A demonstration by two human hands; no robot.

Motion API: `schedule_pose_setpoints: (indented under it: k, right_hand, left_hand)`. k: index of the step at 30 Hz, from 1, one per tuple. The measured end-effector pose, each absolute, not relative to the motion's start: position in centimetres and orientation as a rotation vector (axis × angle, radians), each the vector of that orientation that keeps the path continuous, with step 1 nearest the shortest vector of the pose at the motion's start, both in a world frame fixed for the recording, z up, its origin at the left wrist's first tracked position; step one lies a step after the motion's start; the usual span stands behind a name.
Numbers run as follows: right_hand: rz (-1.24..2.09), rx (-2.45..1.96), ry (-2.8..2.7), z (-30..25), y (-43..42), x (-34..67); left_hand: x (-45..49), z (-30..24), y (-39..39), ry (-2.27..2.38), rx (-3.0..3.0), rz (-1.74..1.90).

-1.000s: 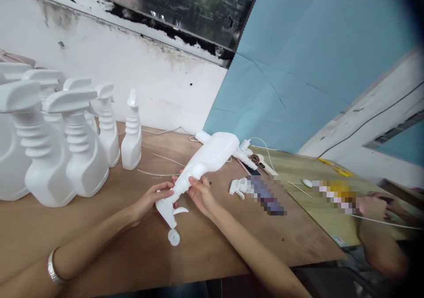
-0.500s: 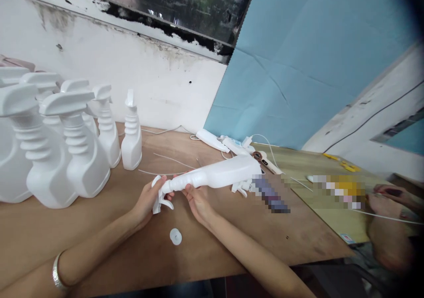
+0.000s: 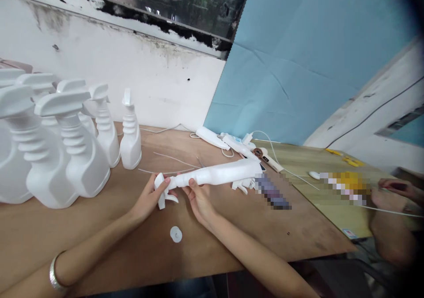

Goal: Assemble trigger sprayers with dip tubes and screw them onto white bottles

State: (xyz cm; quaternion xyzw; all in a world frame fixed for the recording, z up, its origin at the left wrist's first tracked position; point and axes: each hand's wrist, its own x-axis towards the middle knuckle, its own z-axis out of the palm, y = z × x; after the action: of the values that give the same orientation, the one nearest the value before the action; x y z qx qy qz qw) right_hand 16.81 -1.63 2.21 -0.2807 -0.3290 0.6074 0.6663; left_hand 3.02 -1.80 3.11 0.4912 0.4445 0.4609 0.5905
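A white spray bottle point(image 3: 228, 173) lies almost level above the table, its base to the right and its neck to the left. My left hand point(image 3: 150, 198) is closed around the white trigger sprayer head point(image 3: 161, 192) at the neck end. With thumb and fingers, my right hand point(image 3: 198, 201) grips the bottle near its ribbed neck. Head and neck meet in line; whether the collar is screwed tight I cannot tell. Below the hands a small round white piece point(image 3: 176, 234) lies on the brown table point(image 3: 132, 254).
Several white spray bottles point(image 3: 84, 156) with heads stand upright at the left. Loose white sprayer parts point(image 3: 243, 185), thin white tubes point(image 3: 165, 171) and a white cable point(image 3: 273, 150) lie beyond my hands. Another person's hand point(image 3: 397, 192) is at the far right.
My left hand and the sprayer head have shifted slightly right and up, with the head turned a little. The right hand keeps its hold on the bottle.
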Motion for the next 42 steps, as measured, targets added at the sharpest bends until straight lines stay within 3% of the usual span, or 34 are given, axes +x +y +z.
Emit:
schedule_pose_setpoints:
  k: [17, 36, 42]
  right_hand:
    - [1.425, -0.578, -0.715, 2.08, -2.17, 16.37]
    - [1.460, -0.621, -0.649, 1.78, -2.01, 16.32]
    - [1.484, -0.654, -0.581, 1.54, -1.83, 16.34]
  left_hand:
    - [3.03, 3.04, -1.57, 0.825, 0.908, 1.086]
    - [2.44, 3.26, -1.37, 1.030, 1.303, 1.017]
    - [2.29, 3.47, -1.55, 0.977, 1.522, 1.195]
